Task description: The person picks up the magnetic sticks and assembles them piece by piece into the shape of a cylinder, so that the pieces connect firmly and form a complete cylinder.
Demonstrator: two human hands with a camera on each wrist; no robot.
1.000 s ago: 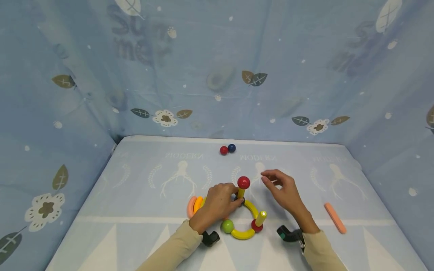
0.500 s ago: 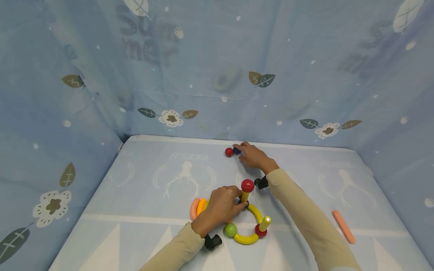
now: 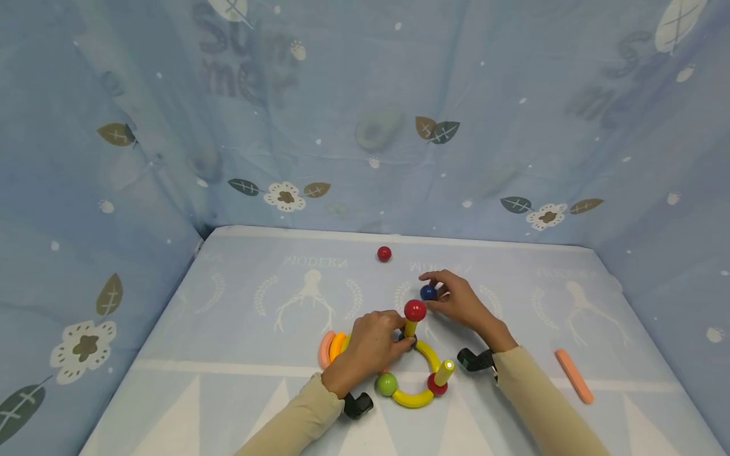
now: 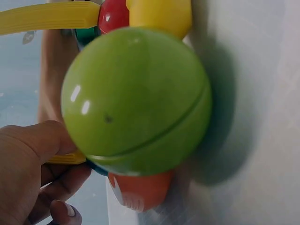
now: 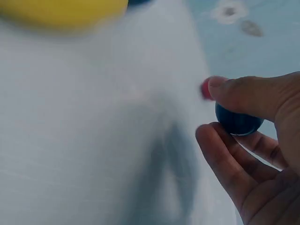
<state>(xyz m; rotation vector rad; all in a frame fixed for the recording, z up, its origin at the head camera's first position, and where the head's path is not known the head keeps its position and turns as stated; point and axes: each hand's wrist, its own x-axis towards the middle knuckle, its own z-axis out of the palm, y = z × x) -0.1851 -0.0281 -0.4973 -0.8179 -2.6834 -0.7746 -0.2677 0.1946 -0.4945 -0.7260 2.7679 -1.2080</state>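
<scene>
Your right hand point(image 3: 461, 305) pinches the blue ball point(image 3: 428, 292) between the ball-and-arc ring point(image 3: 413, 399) and the far edge of the table point(image 3: 239, 339). Your left hand point(image 3: 369, 345) grips the ring's red-topped yellow rod point(image 3: 410, 329) near its base.

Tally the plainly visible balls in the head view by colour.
Red: 3 (far ball, stick-top ball, ring ball)
Green: 1 (green ball)
Blue: 1 (blue ball in the right hand)
Total: 5, leaving out the dark ball partly hidden by the left hand
</scene>
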